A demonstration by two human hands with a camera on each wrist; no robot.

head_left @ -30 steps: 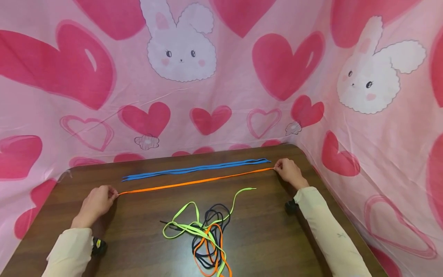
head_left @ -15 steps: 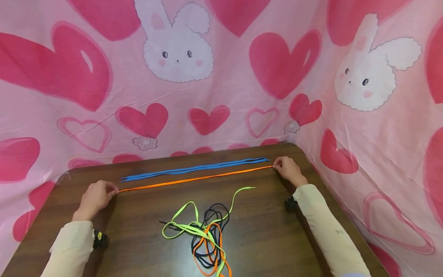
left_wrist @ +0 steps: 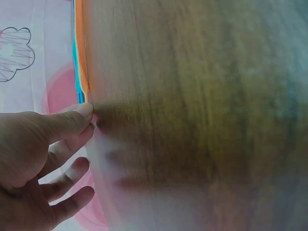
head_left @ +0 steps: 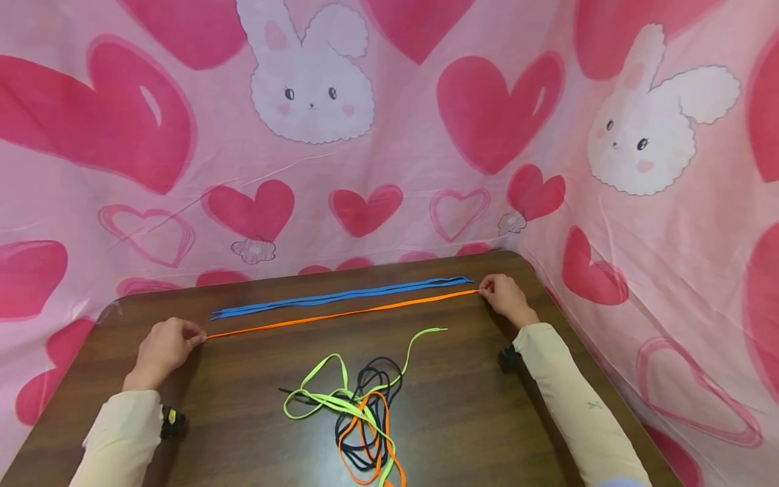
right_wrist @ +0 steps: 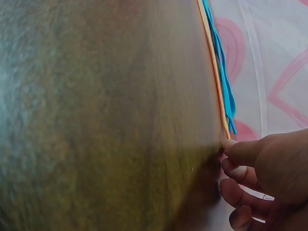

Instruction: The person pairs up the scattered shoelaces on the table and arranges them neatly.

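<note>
An orange shoelace is stretched nearly straight across the table between both hands. My left hand pinches its left end between thumb and forefinger; in the left wrist view the other fingers of that hand are loosely bent. The right end is pinched by my right hand, seen closer in the right wrist view. Just behind the orange lace, roughly parallel to it, lie blue shoelaces. Nearer the front is a loose tangle with a lime-green shoelace, a black shoelace and more orange lace.
The dark wooden table has rounded back corners. Pink cloth printed with hearts and rabbits hangs behind it and along its right side. A dark band with a small device is at the left wrist.
Both hands keep hold of the orange shoelace. It has shifted slightly back toward the blue laces, its left end most. The head view has turned a little.
</note>
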